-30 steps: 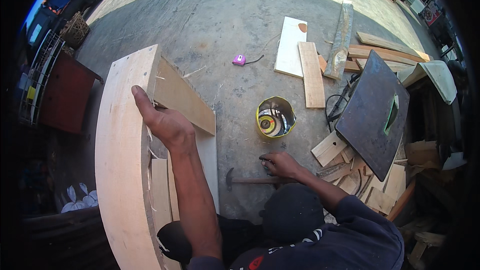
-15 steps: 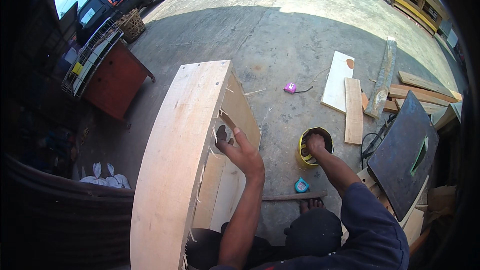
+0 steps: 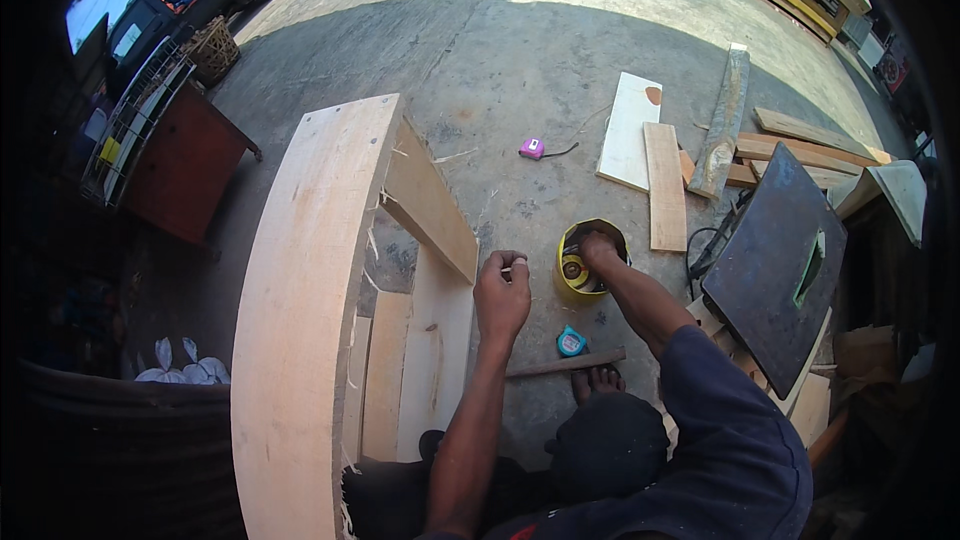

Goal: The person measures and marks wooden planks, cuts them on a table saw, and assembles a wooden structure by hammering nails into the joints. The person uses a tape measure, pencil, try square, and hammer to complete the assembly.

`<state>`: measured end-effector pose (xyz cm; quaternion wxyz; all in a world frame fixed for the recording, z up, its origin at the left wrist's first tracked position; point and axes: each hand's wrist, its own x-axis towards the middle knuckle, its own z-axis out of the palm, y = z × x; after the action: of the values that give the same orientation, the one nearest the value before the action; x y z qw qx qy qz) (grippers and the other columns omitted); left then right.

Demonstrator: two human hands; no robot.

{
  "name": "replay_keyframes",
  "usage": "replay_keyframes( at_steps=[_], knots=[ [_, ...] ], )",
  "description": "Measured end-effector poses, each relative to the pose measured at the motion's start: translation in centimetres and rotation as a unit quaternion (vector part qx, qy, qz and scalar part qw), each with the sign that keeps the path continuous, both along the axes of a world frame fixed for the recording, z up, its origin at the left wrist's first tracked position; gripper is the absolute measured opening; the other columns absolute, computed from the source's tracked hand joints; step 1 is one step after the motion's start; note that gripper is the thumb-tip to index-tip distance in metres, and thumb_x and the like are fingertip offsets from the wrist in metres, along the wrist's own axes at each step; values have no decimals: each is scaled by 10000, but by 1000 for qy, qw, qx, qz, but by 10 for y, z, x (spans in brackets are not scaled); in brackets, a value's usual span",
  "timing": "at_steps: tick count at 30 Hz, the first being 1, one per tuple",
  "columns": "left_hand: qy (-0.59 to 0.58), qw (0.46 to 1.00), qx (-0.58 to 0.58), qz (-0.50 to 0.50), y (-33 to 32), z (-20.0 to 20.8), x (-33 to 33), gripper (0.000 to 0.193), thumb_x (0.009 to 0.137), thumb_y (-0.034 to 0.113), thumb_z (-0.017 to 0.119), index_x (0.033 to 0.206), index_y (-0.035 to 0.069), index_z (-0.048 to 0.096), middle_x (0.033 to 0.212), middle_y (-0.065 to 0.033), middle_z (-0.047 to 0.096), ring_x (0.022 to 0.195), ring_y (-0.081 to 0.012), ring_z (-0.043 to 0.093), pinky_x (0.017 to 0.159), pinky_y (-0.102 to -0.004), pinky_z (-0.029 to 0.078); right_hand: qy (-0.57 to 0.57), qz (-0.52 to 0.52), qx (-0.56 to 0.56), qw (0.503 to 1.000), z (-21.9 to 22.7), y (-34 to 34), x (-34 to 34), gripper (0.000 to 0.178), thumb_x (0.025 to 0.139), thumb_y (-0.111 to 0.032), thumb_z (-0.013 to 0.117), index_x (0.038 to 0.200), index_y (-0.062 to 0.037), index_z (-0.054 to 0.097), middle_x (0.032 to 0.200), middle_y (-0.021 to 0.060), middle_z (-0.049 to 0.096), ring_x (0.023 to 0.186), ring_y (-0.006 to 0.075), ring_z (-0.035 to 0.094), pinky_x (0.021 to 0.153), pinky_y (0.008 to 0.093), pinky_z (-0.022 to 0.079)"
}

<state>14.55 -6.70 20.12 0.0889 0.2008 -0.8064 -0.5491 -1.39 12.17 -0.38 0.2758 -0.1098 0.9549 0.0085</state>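
My left hand (image 3: pixel 503 295) is raised just right of a pale wooden box frame (image 3: pixel 300 290). Its fingers are curled into a pinch on something small and light that I cannot make out, and it is apart from the wood. Inside a yellow bucket (image 3: pixel 580 294), my right hand (image 3: pixel 598 248) reaches down, its fingers hidden among the contents; a round coil or roll shows beside it. The frame stands on edge, with splintered fibres along its rim and nail heads at its far corner. A teal tape measure (image 3: pixel 571 341) lies near my foot, beside a wooden stick (image 3: pixel 565 363).
A pink tape measure (image 3: pixel 532 148) lies farther out on the concrete. To the right are a white board (image 3: pixel 630 130), loose planks (image 3: pixel 666 185) and a dark slotted tabletop (image 3: pixel 775 265). A red cabinet (image 3: pixel 185 165) stands left, and a truck (image 3: pixel 190 0) is parked beyond.
My left hand has come out of the frame's opening and moved to its right, fingers now curled. My right hand stays in the bucket. The whole view has shifted slightly.
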Motion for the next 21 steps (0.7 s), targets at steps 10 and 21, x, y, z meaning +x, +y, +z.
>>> replay_keyframes(
  at_steps=[10,21],
  knots=[
    [-77,992,-65,-79,-3,0,9,281,1017,262,615,1101,17,724,902,-124,756,820,-206,721,790,-362,551,-92,81,-36,992,66,14,22,320,768,-190,818,1030,-7,803,1071,219,776,995,377,769,851,458,631],
    [-44,982,-118,-141,4,13,24,282,1023,250,605,1133,16,717,1049,-210,754,934,-361,739,843,-439,563,28,241,-88,966,3,5,-9,298,921,-303,607,880,-87,808,985,190,781,933,367,758,888,465,596]
  ],
)
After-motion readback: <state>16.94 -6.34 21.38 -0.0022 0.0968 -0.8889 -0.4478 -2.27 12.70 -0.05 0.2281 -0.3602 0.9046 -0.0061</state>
